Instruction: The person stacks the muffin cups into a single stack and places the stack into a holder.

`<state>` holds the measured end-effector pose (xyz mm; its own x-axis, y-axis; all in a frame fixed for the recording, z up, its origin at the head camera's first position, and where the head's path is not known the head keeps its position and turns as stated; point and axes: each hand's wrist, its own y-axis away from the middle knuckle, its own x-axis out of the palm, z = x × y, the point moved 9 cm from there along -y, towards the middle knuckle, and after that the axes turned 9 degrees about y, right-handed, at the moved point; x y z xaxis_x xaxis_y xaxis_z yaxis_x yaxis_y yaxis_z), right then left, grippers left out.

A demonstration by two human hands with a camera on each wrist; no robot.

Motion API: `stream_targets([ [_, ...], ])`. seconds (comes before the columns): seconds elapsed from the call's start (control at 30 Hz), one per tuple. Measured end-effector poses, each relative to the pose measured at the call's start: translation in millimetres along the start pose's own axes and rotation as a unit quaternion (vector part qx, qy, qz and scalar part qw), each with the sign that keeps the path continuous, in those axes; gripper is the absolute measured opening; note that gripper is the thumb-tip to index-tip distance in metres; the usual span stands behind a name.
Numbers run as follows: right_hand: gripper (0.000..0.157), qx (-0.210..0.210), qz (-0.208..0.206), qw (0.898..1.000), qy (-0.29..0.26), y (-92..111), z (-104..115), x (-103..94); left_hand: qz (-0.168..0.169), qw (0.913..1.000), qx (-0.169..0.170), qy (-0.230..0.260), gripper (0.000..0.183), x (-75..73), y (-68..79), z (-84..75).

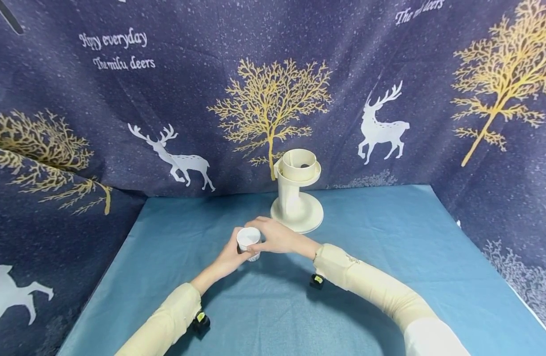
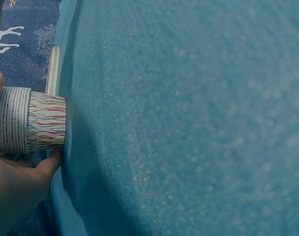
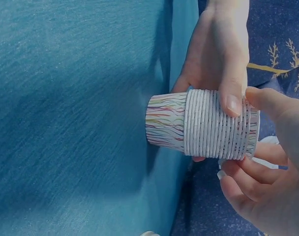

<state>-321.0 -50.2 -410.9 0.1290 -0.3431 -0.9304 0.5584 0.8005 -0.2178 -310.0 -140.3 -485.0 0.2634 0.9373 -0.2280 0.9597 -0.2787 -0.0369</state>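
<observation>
A nested stack of paper cups [image 3: 211, 125] with colourful wavy lines and closely packed white rims is held above the blue cloth. My left hand [image 1: 229, 255] grips it round the side; in the right wrist view the left thumb [image 3: 233, 98] lies across the rims. With thumb and fingers, my right hand [image 1: 276, 236] pinches the cup at the open end of the stack. A narrow patterned strip [image 3: 253, 130] shows between that cup's rim and the others. In the left wrist view the stack's patterned base [image 2: 47, 120] points toward the cloth.
A cream stand [image 1: 298, 207] with a round base and an open ring-shaped holder [image 1: 299, 170] on top stands just behind my right hand. Blue cloth [image 1: 273, 306] covers the table. Dark blue fabric [image 1: 188, 99] printed with deer and trees hangs behind and at the sides.
</observation>
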Motion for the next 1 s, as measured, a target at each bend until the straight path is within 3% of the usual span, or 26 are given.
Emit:
stream_targets([
  [0.4, 0.045, 0.024, 0.023, 0.999, 0.001, 1, -6, 8.2, -0.007, 0.9996, -0.004, -0.027, 0.058, -3.7, 0.2, -2.9],
  [0.47, 0.046, 0.029, 0.024, 0.999, 0.002, 1, -7, 8.4, -0.004, 0.9994, -0.005, -0.034, 0.058, -2.7, 3.4, -12.0],
  [0.67, 0.053, 0.044, 0.034, 0.998, 0.001, 4, -9, 8.4, -0.008, 0.9987, 0.005, -0.050, 0.061, -2.2, 0.7, -9.2],
  [0.8, 0.061, 0.053, 0.040, 0.998, -0.022, 8, -13, 10.3, -0.014, 0.9983, 0.005, -0.057, 0.064, -3.4, -2.1, -5.4],
  [1.0, 0.051, 0.064, 0.058, 0.993, -0.078, 15, -19, 16.4, -0.025, 0.9965, 0.014, -0.078, 0.068, -6.3, -1.8, -7.7],
])
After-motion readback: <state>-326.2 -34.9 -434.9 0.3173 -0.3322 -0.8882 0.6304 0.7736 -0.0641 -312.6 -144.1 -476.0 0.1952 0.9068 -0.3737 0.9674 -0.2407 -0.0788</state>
